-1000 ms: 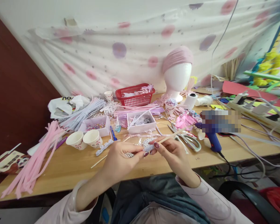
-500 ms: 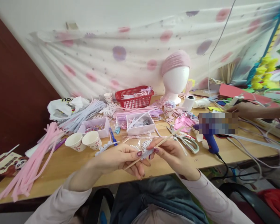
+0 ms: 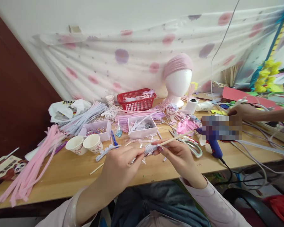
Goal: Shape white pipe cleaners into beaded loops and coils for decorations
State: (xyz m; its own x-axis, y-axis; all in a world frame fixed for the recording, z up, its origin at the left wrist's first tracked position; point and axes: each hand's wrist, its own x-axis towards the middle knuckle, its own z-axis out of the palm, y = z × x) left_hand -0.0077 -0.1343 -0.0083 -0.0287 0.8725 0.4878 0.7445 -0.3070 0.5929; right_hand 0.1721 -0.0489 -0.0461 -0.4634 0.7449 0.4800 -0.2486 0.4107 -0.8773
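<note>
Above the near edge of the wooden table both my hands meet on a thin wooden stick. A pale fuzzy pipe cleaner is wound round the stick. My right hand pinches the stick just right of the winding, the stick's free end pointing up to the right. My left hand is closed on the pipe cleaner's loose end at the left of the winding.
Pink pipe cleaners, two paper cups, bead boxes, a red basket, scissors, a blue glue gun and a foam head crowd the table. Another person's hand reaches in at right.
My left hand turned from palm-up back to knuckles-up and rose slightly while working the pipe cleaner on the stick. Another person's hand has come in at the right.
</note>
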